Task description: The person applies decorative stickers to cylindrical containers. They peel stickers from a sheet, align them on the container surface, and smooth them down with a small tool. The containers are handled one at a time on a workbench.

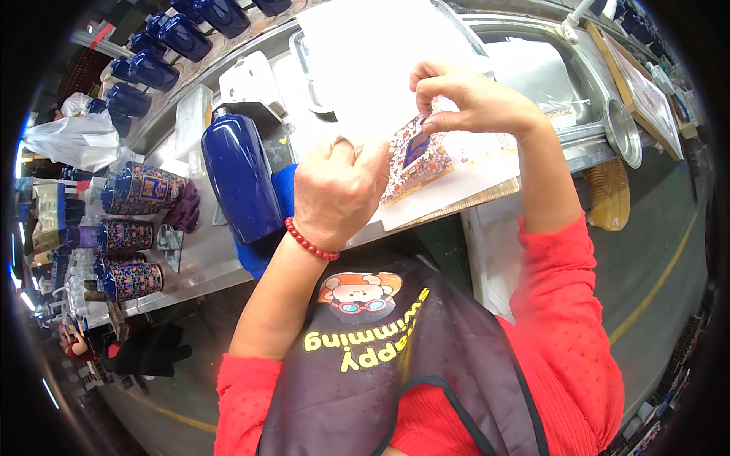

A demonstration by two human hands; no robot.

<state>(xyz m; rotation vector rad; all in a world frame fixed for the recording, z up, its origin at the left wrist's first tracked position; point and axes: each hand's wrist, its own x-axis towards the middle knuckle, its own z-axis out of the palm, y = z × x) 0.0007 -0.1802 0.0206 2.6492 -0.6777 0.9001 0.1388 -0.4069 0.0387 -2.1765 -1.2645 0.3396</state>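
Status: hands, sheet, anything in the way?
Left hand and right hand at patterned sheet, exact grips unclear. Sheet between hands, above white surface. Blue bottle left of left hand, not over sheet.

And here's the sheet (399, 171), a busy flowered print in reds, oranges and blues on a pale ground, with a dark blue panel (417, 149) framed inside it and a gold line along its lower edge. It sits slantwise over a glaring white surface (475, 176), that lower edge climbing to the right. Up top, the right fingers (442, 121) pinch it; its left side meets the left fingers (372, 158), their grip hidden.
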